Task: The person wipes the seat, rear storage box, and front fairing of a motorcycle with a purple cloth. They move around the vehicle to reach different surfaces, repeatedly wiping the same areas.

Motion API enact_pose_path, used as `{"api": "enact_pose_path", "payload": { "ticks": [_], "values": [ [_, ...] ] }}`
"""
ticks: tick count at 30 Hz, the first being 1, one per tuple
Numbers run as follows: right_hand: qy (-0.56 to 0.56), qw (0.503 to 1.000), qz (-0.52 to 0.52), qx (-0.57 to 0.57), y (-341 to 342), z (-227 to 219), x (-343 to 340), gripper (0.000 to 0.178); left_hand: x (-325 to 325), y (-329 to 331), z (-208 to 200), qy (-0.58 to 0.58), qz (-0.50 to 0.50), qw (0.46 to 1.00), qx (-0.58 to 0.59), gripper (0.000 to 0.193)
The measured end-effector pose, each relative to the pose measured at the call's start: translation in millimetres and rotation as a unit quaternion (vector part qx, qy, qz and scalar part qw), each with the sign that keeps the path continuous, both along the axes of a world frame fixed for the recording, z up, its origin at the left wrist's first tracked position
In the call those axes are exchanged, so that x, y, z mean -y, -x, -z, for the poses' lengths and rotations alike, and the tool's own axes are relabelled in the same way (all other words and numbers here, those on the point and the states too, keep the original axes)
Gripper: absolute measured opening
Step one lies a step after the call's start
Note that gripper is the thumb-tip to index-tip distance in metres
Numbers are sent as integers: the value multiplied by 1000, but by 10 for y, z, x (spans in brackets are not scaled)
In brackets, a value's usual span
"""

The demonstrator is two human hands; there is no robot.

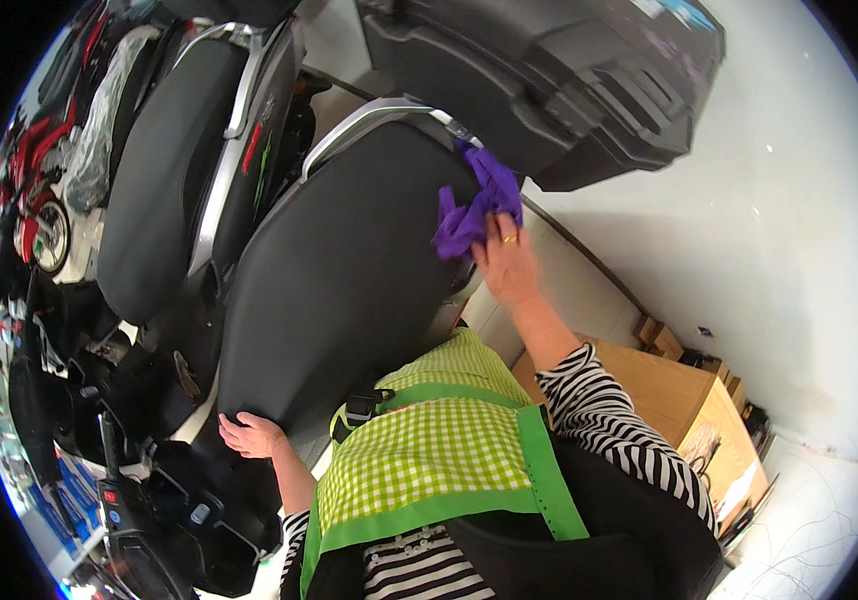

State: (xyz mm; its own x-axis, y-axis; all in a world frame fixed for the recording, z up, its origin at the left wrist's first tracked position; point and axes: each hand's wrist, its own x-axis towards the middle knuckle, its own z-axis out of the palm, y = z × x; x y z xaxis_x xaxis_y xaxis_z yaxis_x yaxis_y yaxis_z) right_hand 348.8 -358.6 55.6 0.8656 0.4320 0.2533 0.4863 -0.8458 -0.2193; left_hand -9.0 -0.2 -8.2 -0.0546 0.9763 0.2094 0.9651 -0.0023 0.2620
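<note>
A purple cloth (477, 212) is bunched under the fingers of my right hand (508, 262), which has a gold-coloured ring. The cloth lies against the right rear edge of a long black scooter seat (344, 235) and reaches up to its silver grab rail (381, 106). My left hand (253, 436) rests at the front left end of the seat, fingers stretched out and nothing in them. Part of the cloth is hidden behind my right fingers.
A second scooter's black seat (171, 170) stands close on the left. More motorbikes, one with a red body (37, 150), line the far left. A large black top box (549, 80) sits beyond the grab rail. A wooden cabinet (664, 395) stands by the white wall on the right.
</note>
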Motion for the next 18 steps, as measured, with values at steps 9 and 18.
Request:
{"api": "enact_pose_path", "payload": {
  "ticks": [9,18],
  "values": [
    [-264,922,104,-263,513,-50,461,33,-82,-24,1,24,-9,996,-87,47],
    [-650,747,122,67,-927,-2140,1542,36,-119,-1627,-1153,-112,377,906,158,52]
  ]
}}
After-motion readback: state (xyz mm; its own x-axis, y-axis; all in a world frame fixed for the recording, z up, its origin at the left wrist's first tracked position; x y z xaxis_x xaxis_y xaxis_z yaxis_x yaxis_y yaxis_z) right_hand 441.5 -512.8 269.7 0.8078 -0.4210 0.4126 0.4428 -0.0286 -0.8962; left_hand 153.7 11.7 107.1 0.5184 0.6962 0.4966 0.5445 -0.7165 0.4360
